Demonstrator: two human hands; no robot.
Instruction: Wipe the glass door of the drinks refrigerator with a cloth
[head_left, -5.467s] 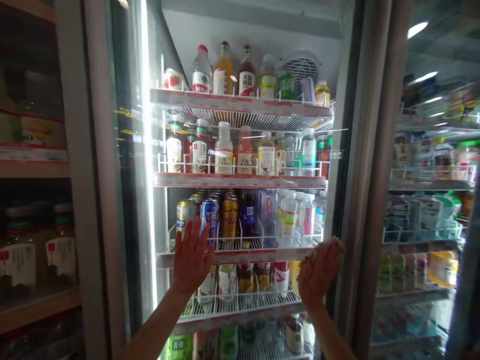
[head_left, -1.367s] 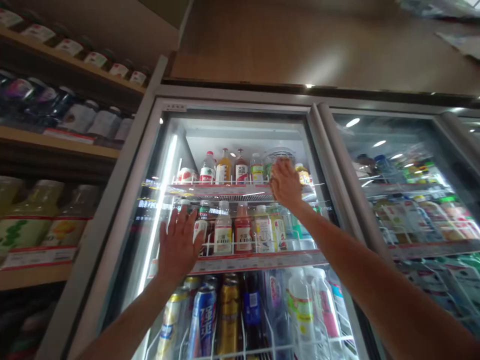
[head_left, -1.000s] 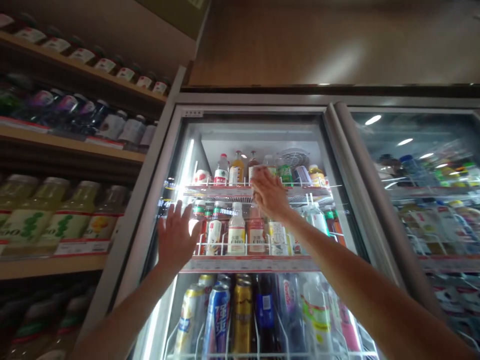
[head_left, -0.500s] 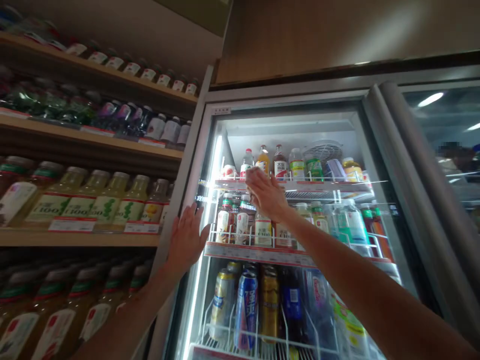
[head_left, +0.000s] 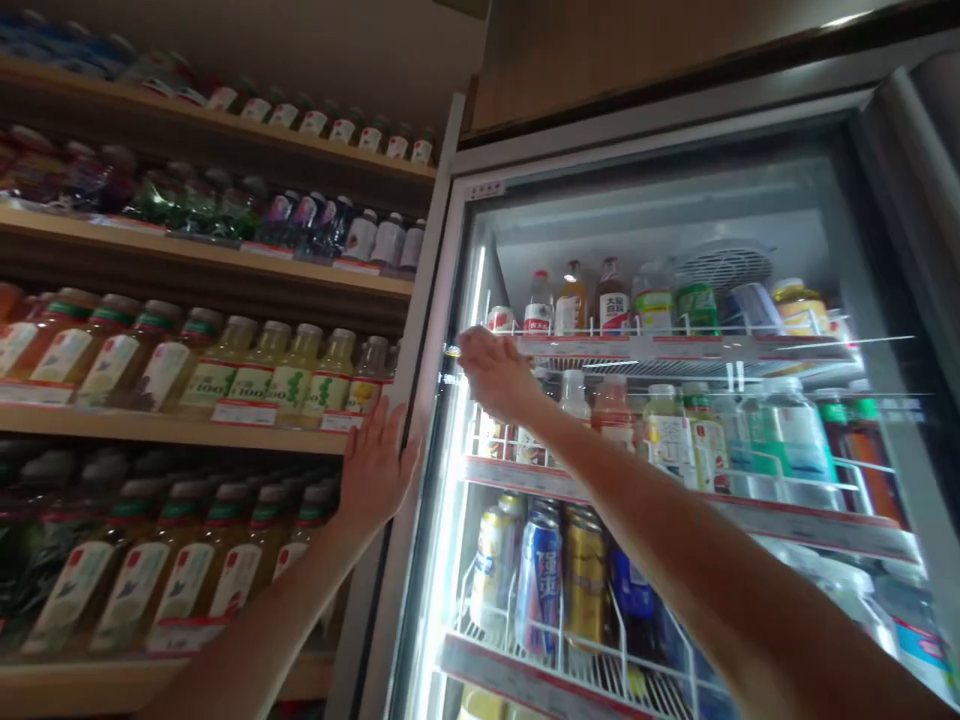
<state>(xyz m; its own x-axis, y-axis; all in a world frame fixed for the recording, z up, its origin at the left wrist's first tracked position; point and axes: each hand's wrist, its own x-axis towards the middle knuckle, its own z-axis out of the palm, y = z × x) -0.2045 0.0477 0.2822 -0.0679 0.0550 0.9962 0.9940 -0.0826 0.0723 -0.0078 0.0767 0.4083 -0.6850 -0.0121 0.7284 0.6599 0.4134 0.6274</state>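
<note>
Right hand (head_left: pixel 491 375) touches fridge door (head_left: pixel 675 200) (left edge).

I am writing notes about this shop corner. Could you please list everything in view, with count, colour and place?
fridge: one, grey frame with glass door, right half
fan: one, white, back of the fridge's top shelf
top bottles: about seven, mixed colours, fridge top shelf
middle bottles: several, mixed colours, second fridge shelf
cans: three in front, silver, blue and gold, third fridge shelf
wooden shelves: several, brown, left half
juice bottles: many, yellow to orange, wooden shelves
dark bottles: several, purple and green, upper wooden shelf
left hand: flat on the fridge's left frame
right hand: on the glass, by the top shelf's left end
</note>
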